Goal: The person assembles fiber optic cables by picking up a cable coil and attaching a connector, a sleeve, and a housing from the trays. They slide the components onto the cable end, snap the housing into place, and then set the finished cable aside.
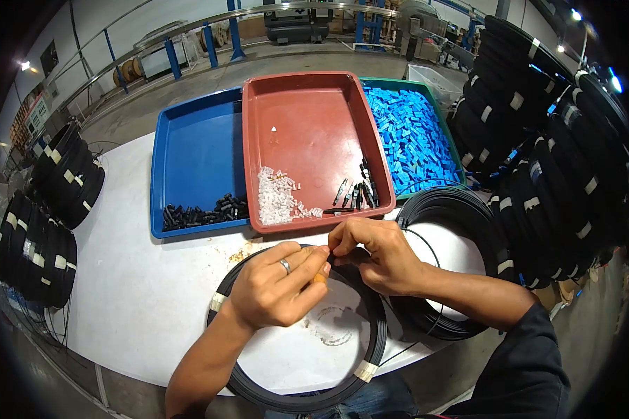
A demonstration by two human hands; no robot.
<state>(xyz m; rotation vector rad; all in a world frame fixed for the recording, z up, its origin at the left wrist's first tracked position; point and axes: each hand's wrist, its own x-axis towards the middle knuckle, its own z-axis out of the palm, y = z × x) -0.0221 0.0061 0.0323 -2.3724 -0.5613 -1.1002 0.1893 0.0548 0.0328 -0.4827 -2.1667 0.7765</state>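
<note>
1. Coil stacks: black cable coils stand on edge at the right (559, 174) and at the left (42, 223), too many to count.
2. Table (140, 293): white, and it carries everything below.
3. Trays: three side by side. The blue tray (203, 140) holds a row of black parts (203, 213). The red tray (314, 119) holds a heap of clear parts (276, 199) and a few black pieces (356, 192). The green tray (398, 82) is full of blue parts (412, 140).
4. Flat coils: two. The near coil (307, 401) lies under both hands with two pale tape bands showing. The far coil (468, 209) lies just beside it on the right, near the red tray.
5. Right hand (377, 255): closed in a pinch on the cable end (334, 258), which is raised just above the near coil's far rim.
6. Left hand (272, 286): thumb and forefinger are closed against the same spot, touching the right fingertips. It wears one ring (285, 265). A small orange bit shows under the thumb, and I cannot tell what it is.
7. Handling: the cable looks thin, light and springy, with a smooth jacket that may slip. It is probably best gripped close to the tip. The taped coil seems stiff enough to stay put.
</note>
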